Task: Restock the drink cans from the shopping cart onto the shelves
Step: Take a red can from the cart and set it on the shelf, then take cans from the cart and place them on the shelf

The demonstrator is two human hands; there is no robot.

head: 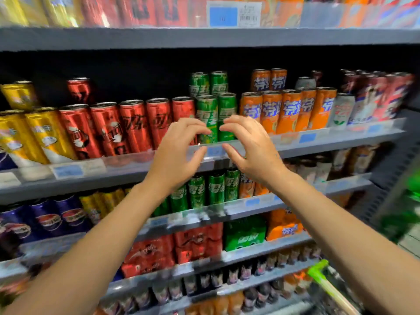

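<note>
Two tall green cans [217, 117] stand at the front of the middle shelf [318, 145], with more green cans stacked behind them. My left hand [179, 153] and my right hand [248, 148] hover just in front of that shelf edge. Both hands are curved with fingers apart and hold nothing. The fingertips sit close to the green cans; I cannot tell if they touch. The shopping cart [325, 283] shows only its green handle at the lower right.
Red cans [134, 126] and yellow cans [38, 135] stand left of the green ones, orange cans [288, 110] to the right. Lower shelves hold green cans [204, 192], blue cans [50, 219] and shrink-wrapped packs [197, 244]. A shelf board [204, 38] runs overhead.
</note>
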